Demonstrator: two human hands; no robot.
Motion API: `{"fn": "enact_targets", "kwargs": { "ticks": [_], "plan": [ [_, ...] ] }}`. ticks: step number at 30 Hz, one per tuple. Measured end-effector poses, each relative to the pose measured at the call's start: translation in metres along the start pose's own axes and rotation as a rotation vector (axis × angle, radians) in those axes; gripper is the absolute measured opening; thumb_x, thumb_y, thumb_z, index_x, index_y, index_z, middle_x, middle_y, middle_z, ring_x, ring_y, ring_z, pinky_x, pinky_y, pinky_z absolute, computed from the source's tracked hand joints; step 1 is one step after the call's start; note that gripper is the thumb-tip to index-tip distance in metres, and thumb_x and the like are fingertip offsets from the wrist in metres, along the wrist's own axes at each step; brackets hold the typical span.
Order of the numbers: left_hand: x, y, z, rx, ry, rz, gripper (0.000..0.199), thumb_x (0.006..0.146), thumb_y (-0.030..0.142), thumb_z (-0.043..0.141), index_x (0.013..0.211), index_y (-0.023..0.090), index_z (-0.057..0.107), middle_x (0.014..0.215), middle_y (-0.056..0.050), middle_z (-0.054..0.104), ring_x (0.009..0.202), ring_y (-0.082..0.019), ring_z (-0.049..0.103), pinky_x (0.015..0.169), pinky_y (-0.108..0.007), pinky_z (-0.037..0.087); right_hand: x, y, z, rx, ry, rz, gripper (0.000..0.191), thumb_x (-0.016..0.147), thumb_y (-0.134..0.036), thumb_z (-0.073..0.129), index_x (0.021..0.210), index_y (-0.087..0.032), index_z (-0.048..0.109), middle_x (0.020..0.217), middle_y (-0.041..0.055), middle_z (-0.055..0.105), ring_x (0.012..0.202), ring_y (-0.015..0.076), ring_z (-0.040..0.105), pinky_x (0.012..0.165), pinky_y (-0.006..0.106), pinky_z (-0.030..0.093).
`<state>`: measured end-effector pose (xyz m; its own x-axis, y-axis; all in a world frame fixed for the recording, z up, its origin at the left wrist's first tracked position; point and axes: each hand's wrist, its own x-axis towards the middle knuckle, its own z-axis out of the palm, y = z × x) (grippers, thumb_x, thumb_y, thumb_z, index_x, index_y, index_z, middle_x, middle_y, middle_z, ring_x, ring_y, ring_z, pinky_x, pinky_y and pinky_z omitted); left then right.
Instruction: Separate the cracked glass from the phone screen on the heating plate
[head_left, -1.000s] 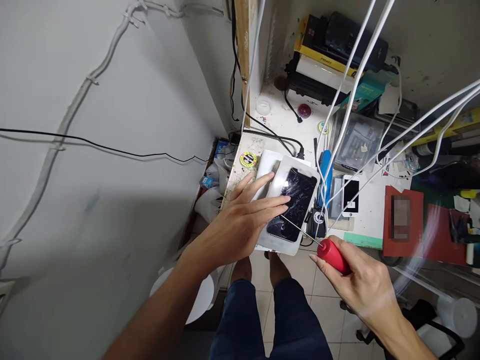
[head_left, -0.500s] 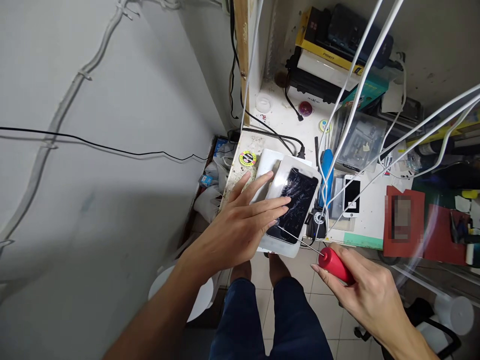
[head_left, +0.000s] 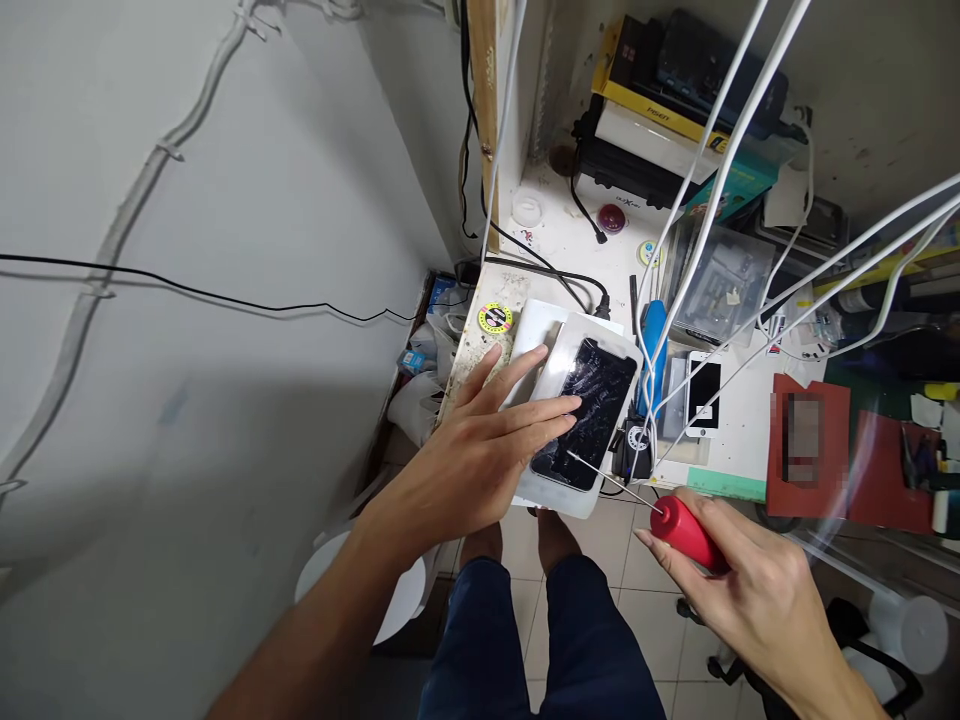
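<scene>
A dark phone screen (head_left: 600, 400) with whitish streaks lies on a pale, translucent-edged plate (head_left: 562, 350) at the near edge of the white table. My left hand (head_left: 484, 450) rests on it from the left, fingers stretched out, two fingertips on the dark glass. My right hand (head_left: 739, 570) is closed round the red handle (head_left: 686, 535) of a tool. The tool's thin metal shaft (head_left: 619, 482) points left, its tip over the lower part of the screen; whether it touches cannot be told.
Right of the screen are a blue tool (head_left: 654, 345), a small black device (head_left: 632, 447) and a white phone (head_left: 703, 393). White cables (head_left: 697, 235) hang across the front. Boxes (head_left: 652, 130) are stacked at the back. A wall (head_left: 187, 400) rises on the left.
My right hand has moved slightly right and down with the red-handled tool, and its tip has shifted right from beside my left fingers. My left hand stays where it was.
</scene>
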<state>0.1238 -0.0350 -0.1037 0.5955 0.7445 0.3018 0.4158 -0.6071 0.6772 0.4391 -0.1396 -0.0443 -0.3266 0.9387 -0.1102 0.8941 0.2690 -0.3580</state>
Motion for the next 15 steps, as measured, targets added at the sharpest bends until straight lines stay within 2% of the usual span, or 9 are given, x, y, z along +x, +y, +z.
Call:
{"fn": "enact_targets", "kwargs": {
  "ticks": [8,15],
  "plan": [
    [0.001,0.001,0.002,0.0,0.025,0.014,0.046,0.102,0.002,0.06,0.144,0.021,0.062,0.15,-0.002,0.071,0.166,-0.031,0.034,0.14,-0.068,0.023,-0.005,0.002,0.004,-0.021,0.01,0.001,0.032,0.107,-0.038,0.069,0.13,-0.016,0.065,0.084,0.0013,0.065,0.063,0.0129,0.06,0.061,0.028,0.048],
    [0.001,0.002,0.003,0.012,0.043,0.006,0.045,0.101,0.002,0.062,0.141,0.022,0.065,0.149,0.001,0.071,0.166,-0.032,0.034,0.142,-0.065,0.021,-0.01,0.001,0.005,-0.008,-0.012,-0.021,0.033,0.106,-0.036,0.071,0.131,-0.015,0.065,0.081,-0.0011,0.06,0.062,0.0119,0.056,0.059,0.028,0.045]
  ]
}}
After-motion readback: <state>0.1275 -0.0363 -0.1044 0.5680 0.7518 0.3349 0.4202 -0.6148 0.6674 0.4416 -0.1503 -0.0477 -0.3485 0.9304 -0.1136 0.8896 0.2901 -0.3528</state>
